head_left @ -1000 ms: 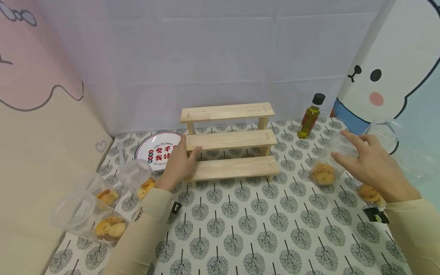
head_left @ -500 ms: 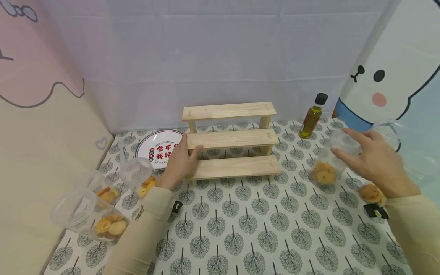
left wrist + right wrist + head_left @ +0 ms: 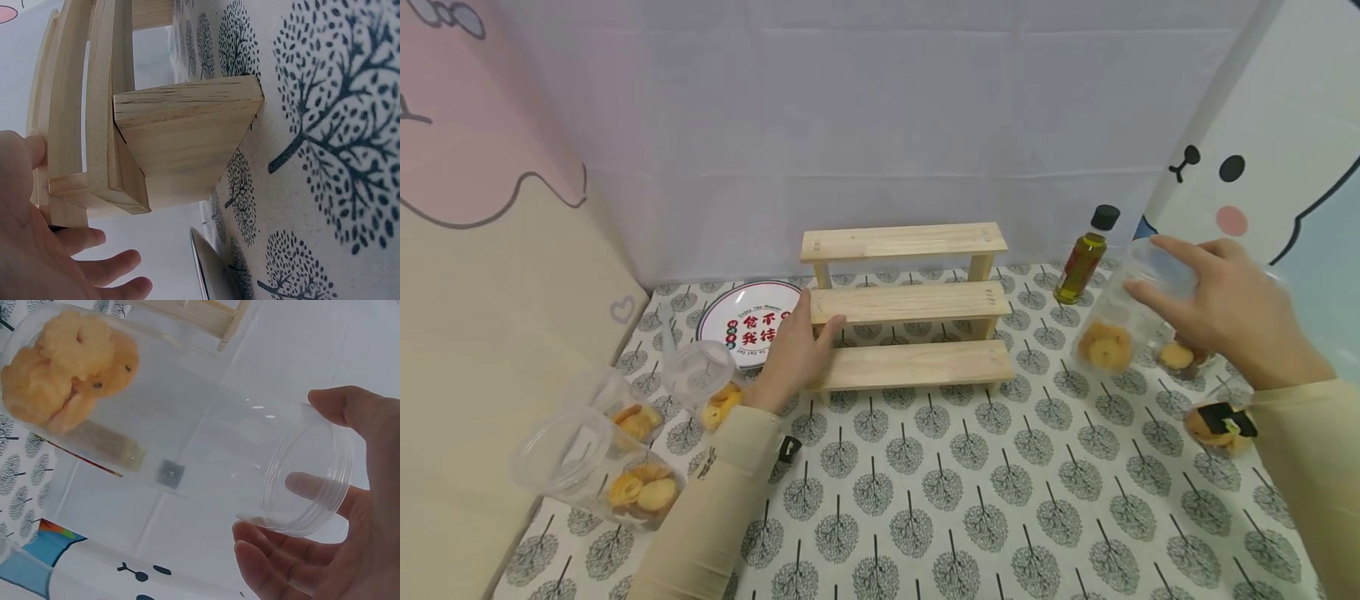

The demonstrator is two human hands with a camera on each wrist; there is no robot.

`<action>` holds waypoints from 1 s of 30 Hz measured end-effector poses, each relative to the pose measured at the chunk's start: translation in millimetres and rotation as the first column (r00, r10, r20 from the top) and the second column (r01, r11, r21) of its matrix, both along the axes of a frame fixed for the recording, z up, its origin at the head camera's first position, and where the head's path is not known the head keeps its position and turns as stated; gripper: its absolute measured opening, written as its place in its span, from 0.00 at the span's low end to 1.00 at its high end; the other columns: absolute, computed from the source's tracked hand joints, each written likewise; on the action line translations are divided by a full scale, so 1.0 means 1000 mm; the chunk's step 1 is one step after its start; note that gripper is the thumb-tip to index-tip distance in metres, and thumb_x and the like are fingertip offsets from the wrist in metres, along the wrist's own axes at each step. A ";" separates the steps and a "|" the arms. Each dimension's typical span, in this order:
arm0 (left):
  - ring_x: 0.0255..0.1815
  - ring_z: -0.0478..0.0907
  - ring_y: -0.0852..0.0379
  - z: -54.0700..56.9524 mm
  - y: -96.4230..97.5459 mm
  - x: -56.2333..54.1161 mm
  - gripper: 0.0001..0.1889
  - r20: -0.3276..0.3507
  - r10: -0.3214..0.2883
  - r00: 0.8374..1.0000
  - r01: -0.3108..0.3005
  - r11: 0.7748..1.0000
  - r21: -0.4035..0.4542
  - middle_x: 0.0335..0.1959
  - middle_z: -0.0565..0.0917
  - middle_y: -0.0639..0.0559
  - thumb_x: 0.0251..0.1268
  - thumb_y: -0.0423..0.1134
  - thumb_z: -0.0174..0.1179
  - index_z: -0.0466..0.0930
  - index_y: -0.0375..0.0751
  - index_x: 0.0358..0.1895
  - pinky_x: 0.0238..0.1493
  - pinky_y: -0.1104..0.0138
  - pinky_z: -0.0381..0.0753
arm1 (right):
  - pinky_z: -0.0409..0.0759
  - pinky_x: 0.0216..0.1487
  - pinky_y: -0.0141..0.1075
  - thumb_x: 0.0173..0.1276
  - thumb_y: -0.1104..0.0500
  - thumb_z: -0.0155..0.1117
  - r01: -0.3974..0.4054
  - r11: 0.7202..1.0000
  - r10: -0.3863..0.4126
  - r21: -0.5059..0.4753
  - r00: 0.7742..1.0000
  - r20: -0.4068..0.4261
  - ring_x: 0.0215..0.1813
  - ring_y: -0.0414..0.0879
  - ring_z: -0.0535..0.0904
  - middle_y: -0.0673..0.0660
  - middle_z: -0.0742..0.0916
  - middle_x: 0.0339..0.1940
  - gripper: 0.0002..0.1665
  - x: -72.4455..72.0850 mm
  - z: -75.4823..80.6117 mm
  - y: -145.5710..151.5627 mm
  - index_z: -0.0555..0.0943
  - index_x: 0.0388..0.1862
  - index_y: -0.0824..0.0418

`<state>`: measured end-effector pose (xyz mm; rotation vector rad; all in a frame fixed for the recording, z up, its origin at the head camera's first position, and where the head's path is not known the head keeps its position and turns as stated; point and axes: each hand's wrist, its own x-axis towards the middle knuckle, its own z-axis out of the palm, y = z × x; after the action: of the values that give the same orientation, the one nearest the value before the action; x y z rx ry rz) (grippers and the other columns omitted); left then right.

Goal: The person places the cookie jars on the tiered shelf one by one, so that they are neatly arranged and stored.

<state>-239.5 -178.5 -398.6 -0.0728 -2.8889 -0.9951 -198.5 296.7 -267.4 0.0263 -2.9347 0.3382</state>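
Jars [image 3: 1108,333], six; wooden rack [image 3: 910,304], one

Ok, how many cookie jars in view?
6. Left of the wooden rack: front jar, middle jar, rack-side jar. At right: held jar in the right hand, second jar partly behind it, third jar partly hidden by the sleeve, which may hide more.

Golden cookies [image 3: 1105,347] in clear jar [image 3: 1122,304] gripped by right hand [image 3: 1232,310]; black-capped, yellow-green bottle [image 3: 1080,268] beyond; black tree-print white cloth [image 3: 931,454] below.
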 end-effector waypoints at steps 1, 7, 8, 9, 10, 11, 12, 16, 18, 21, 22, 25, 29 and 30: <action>0.75 0.58 0.34 0.000 0.000 0.000 0.51 0.001 -0.003 1.000 0.003 1.000 -0.001 0.77 0.56 0.32 0.70 0.72 0.39 0.32 0.42 0.81 0.76 0.42 0.57 | 0.73 0.31 0.66 0.68 0.27 0.53 -0.003 1.000 0.003 0.009 1.000 -0.003 0.48 0.75 0.72 0.81 0.67 0.62 0.49 -0.002 0.003 -0.001 0.60 0.80 0.53; 0.76 0.56 0.34 -0.001 0.000 0.000 0.51 0.005 -0.006 1.000 0.006 1.000 -0.003 0.78 0.54 0.33 0.69 0.73 0.39 0.33 0.42 0.81 0.76 0.44 0.56 | 0.72 0.25 0.60 0.68 0.27 0.52 -0.016 0.999 0.016 0.042 1.000 -0.014 0.39 0.71 0.74 0.82 0.65 0.63 0.50 -0.011 0.026 -0.009 0.58 0.80 0.53; 0.76 0.56 0.34 -0.001 0.000 0.000 0.51 0.005 -0.002 1.000 0.002 1.000 0.001 0.78 0.55 0.33 0.69 0.73 0.39 0.33 0.42 0.81 0.76 0.44 0.56 | 0.72 0.28 0.62 0.68 0.27 0.52 -0.018 0.999 0.019 0.042 1.000 -0.014 0.42 0.72 0.73 0.82 0.65 0.63 0.50 -0.014 0.031 -0.012 0.58 0.81 0.52; 0.76 0.57 0.35 -0.001 0.000 0.000 0.51 0.005 0.001 1.000 -0.001 1.000 0.006 0.78 0.55 0.33 0.69 0.73 0.39 0.33 0.42 0.81 0.76 0.44 0.56 | 0.71 0.31 0.65 0.68 0.27 0.52 -0.022 0.999 0.023 0.041 1.000 -0.015 0.46 0.74 0.72 0.82 0.64 0.64 0.50 -0.016 0.035 -0.015 0.57 0.81 0.52; 0.76 0.57 0.34 -0.001 0.000 0.000 0.51 0.006 0.003 1.000 -0.003 1.000 0.010 0.78 0.55 0.32 0.69 0.73 0.40 0.33 0.42 0.81 0.76 0.43 0.56 | 0.70 0.34 0.67 0.68 0.27 0.51 -0.026 0.999 0.027 0.040 1.000 -0.010 0.49 0.75 0.70 0.82 0.64 0.65 0.51 -0.019 0.040 -0.017 0.56 0.81 0.51; 0.76 0.57 0.35 -0.001 0.000 0.000 0.51 0.009 0.005 1.000 -0.006 1.000 0.016 0.78 0.55 0.33 0.69 0.73 0.40 0.33 0.42 0.81 0.76 0.43 0.57 | 0.70 0.35 0.69 0.68 0.26 0.51 -0.030 0.999 0.030 0.037 0.999 -0.009 0.51 0.76 0.69 0.82 0.63 0.66 0.51 -0.021 0.044 -0.020 0.56 0.81 0.51; 0.76 0.57 0.34 -0.001 0.000 0.000 0.51 0.010 0.004 1.000 -0.004 1.000 0.022 0.78 0.55 0.32 0.69 0.72 0.40 0.33 0.42 0.81 0.76 0.43 0.57 | 0.69 0.38 0.71 0.68 0.26 0.51 -0.034 0.999 0.035 0.031 0.999 -0.009 0.53 0.77 0.68 0.82 0.62 0.68 0.51 -0.024 0.048 -0.022 0.56 0.81 0.51; 0.76 0.57 0.35 -0.002 0.001 0.000 0.51 0.028 -0.002 1.000 0.001 0.999 0.035 0.78 0.54 0.33 0.69 0.72 0.40 0.31 0.44 0.81 0.76 0.43 0.56 | 0.64 0.50 0.77 0.67 0.26 0.52 -0.051 0.999 0.051 0.005 0.999 -0.010 0.63 0.79 0.62 0.80 0.60 0.73 0.52 -0.035 0.061 -0.033 0.55 0.82 0.51; 0.76 0.56 0.35 -0.003 0.003 0.000 0.51 0.033 -0.005 0.999 0.004 0.999 0.036 0.78 0.54 0.34 0.69 0.72 0.40 0.32 0.44 0.81 0.76 0.43 0.56 | 0.61 0.55 0.78 0.67 0.26 0.52 -0.063 0.998 0.063 -0.009 0.998 -0.014 0.67 0.78 0.59 0.79 0.59 0.74 0.52 -0.040 0.067 -0.038 0.55 0.82 0.50; 0.76 0.56 0.36 -0.003 0.005 -0.001 0.51 0.027 -0.008 1.000 0.007 0.999 0.031 0.78 0.55 0.34 0.69 0.73 0.40 0.32 0.44 0.81 0.76 0.44 0.56 | 0.60 0.56 0.78 0.67 0.26 0.52 -0.069 0.997 0.069 -0.016 0.997 -0.016 0.68 0.79 0.59 0.79 0.59 0.75 0.52 -0.047 0.077 -0.045 0.54 0.82 0.49; 0.77 0.56 0.36 -0.003 0.006 -0.001 0.51 0.025 -0.009 1.000 0.009 1.000 0.028 0.78 0.55 0.34 0.69 0.73 0.40 0.33 0.44 0.81 0.76 0.44 0.56 | 0.60 0.56 0.78 0.68 0.26 0.51 -0.070 0.997 0.070 -0.018 0.997 -0.017 0.68 0.79 0.59 0.79 0.58 0.75 0.52 -0.049 0.080 -0.047 0.53 0.82 0.48; 0.77 0.55 0.36 -0.002 0.007 -0.001 0.51 0.023 -0.012 1.000 0.012 1.000 0.024 0.79 0.54 0.34 0.68 0.73 0.40 0.33 0.43 0.81 0.77 0.44 0.55 | 0.60 0.57 0.78 0.68 0.27 0.51 -0.075 0.997 0.074 -0.026 0.997 -0.025 0.69 0.78 0.58 0.77 0.57 0.76 0.51 -0.053 0.090 -0.056 0.53 0.82 0.47; 0.77 0.55 0.36 -0.001 0.008 0.000 0.51 0.032 -0.008 0.999 0.007 0.999 0.032 0.79 0.54 0.35 0.68 0.73 0.40 0.33 0.44 0.81 0.77 0.44 0.54 | 0.60 0.59 0.76 0.68 0.28 0.52 -0.104 0.994 0.102 -0.039 0.993 -0.053 0.71 0.75 0.57 0.75 0.58 0.77 0.49 -0.058 0.100 -0.069 0.54 0.82 0.45; 0.77 0.55 0.36 -0.001 0.008 0.001 0.51 0.034 -0.007 0.999 0.006 0.999 0.034 0.79 0.53 0.35 0.69 0.73 0.40 0.33 0.44 0.81 0.77 0.44 0.54 | 0.60 0.60 0.76 0.68 0.28 0.52 -0.116 0.992 0.114 -0.041 0.992 -0.060 0.72 0.74 0.57 0.74 0.58 0.77 0.49 -0.060 0.103 -0.073 0.54 0.82 0.45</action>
<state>-238.9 -170.5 -399.7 -0.0634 -2.9031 -1.0559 -258.5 224.1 -164.5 0.1967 -2.8743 0.4122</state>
